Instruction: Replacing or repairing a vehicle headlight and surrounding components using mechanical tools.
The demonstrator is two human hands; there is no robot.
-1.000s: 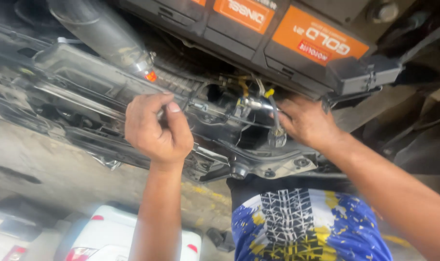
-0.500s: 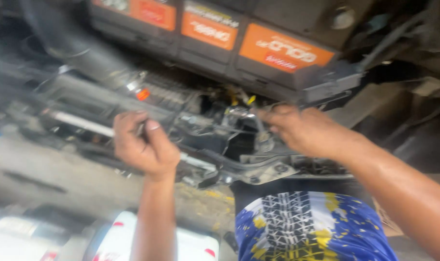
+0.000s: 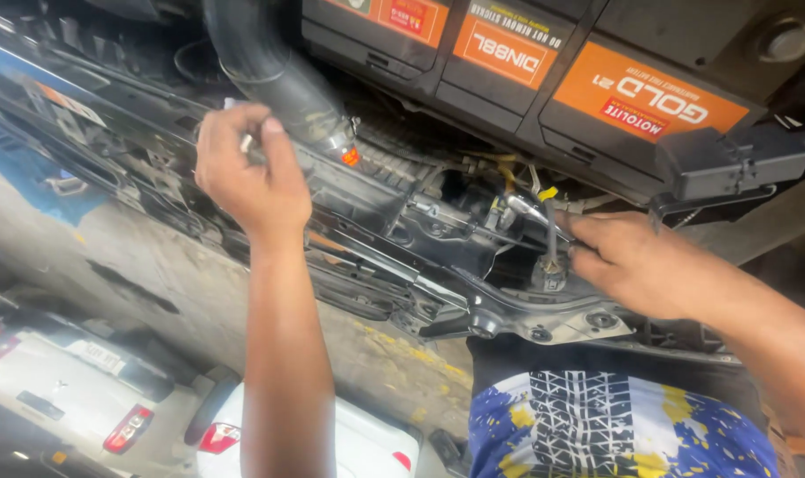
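Note:
My left hand (image 3: 252, 181) is raised in front of the black front frame (image 3: 376, 257) of an engine bay, fingers closed around a small silvery metal piece (image 3: 245, 142). My right hand (image 3: 637, 261) reaches in from the right. Its fingertips grip a thin metal tool (image 3: 537, 214) whose shaft points down onto a fastener (image 3: 551, 270) deep among cables. A yellow clip (image 3: 546, 193) sits just beside the tool. What the tool's tip engages is hidden.
A black car battery (image 3: 544, 62) with orange labels lies along the top. A ribbed black air hose (image 3: 283, 75) runs past my left hand. A black plastic box (image 3: 730, 164) sits at right. White cars (image 3: 75, 381) and concrete floor (image 3: 92, 239) show at left. My blue patterned shirt (image 3: 615, 425) is below.
My left hand has pulled away from the middle of the bay, up and to the left, still closed on the small metal piece. My right hand stays on the tool.

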